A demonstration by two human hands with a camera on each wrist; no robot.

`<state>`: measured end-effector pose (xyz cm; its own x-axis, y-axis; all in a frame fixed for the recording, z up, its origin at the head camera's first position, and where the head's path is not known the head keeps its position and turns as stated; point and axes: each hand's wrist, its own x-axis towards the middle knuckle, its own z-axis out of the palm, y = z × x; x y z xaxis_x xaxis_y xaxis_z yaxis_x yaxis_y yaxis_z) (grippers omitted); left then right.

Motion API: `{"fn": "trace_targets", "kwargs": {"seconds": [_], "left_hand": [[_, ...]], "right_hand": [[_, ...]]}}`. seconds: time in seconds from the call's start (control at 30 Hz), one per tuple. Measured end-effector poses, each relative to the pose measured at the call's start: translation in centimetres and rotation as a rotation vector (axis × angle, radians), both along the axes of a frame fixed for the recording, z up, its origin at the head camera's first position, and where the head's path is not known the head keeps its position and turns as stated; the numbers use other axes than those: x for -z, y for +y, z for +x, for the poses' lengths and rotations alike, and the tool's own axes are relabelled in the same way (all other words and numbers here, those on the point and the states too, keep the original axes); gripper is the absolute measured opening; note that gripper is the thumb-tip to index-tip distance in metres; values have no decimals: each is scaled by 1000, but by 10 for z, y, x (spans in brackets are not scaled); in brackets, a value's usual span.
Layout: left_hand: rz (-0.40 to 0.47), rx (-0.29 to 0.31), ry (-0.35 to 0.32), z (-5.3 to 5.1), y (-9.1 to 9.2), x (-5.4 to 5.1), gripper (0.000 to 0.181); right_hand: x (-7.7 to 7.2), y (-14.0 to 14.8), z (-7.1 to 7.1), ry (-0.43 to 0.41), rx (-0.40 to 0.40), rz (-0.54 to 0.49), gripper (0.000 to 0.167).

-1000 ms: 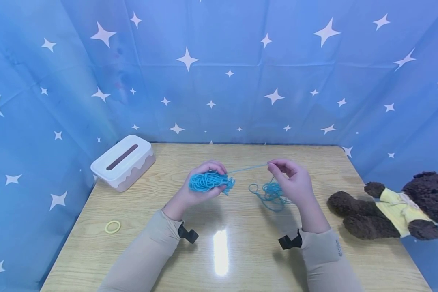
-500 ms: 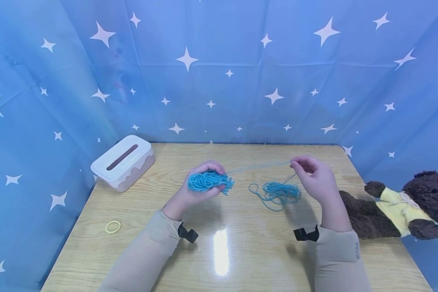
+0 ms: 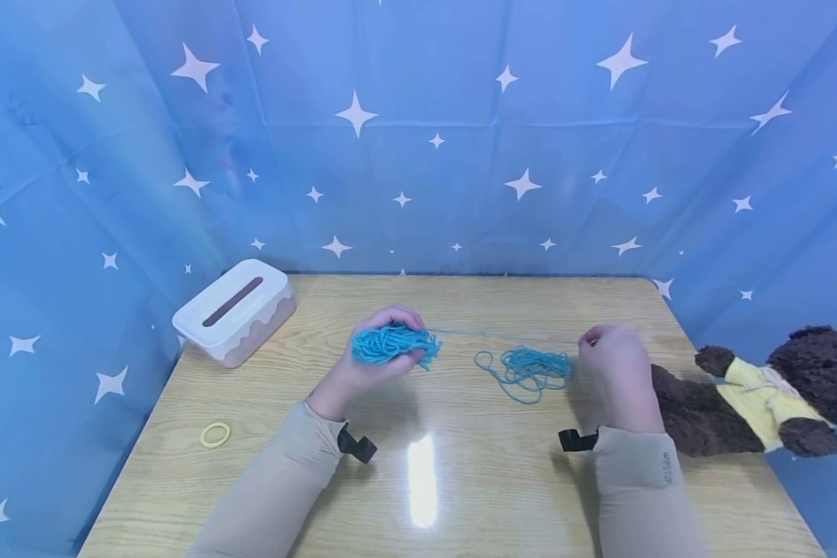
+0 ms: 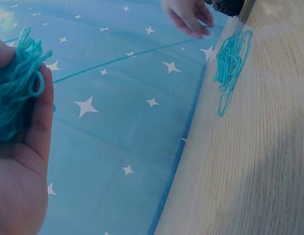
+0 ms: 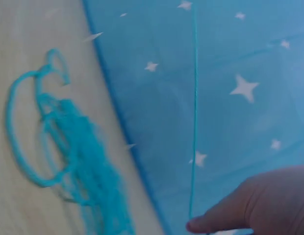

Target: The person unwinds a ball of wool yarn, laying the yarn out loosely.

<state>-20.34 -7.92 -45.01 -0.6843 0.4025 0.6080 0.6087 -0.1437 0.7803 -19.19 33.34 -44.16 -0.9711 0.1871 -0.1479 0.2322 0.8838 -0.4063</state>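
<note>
On the wood-grained counter (image 3: pixel 495 496), a tangled yarn heap (image 3: pixel 535 366) is lying while the left hand (image 3: pixel 364 373) is gripping a loopy bundle (image 3: pixel 390 343) and the right hand (image 3: pixel 619 370) is pinching its taut strand (image 5: pixel 195 98).

No text is legible — the dark lettering (image 3: pixel 666 468) on the sleeve (image 3: pixel 631 504), behind the right grip (image 3: pixel 615 368), is too small.

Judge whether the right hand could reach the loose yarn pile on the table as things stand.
Probably yes: the right hand is close to the yarn pile, with nothing visible between them, though it seems to be pinching a taut strand.
</note>
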Motion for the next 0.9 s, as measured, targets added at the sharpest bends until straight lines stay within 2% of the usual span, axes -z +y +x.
{"fn": "trace_targets", "kwargs": {"seconds": [0.13,0.23,0.27,0.33,0.43,0.5,0.57,0.63,0.73,0.8,0.9], "left_hand": [[-3,10,3,-1,0,1,33],[-2,24,10,-1,0,2,34],[-1,29,13,-1,0,3,35],[3,41,20,-1,1,3,35],[11,55,26,0,1,2,36],[15,61,29,0,2,1,36],[17,66,29,1,2,0,36],[15,68,26,2,2,0,36],[5,70,19,2,2,0,37],[-4,71,12,2,2,0,38],[-17,76,4,2,2,0,39]], "right_hand": [[14,0,-6,-84,-37,9,36],[15,-4,-8,-131,-82,13,38],[14,-6,-8,-129,-96,10,39],[12,-13,-8,-69,-140,-21,42],[12,-31,-8,86,-229,-192,43],[14,-50,-8,176,-302,-370,44],[17,-75,-6,212,-368,-556,44],[20,-100,-3,224,-421,-680,44],[24,-132,3,215,-465,-776,44],[26,-147,7,218,-475,-800,44],[29,-160,11,229,-447,-803,41]]}}
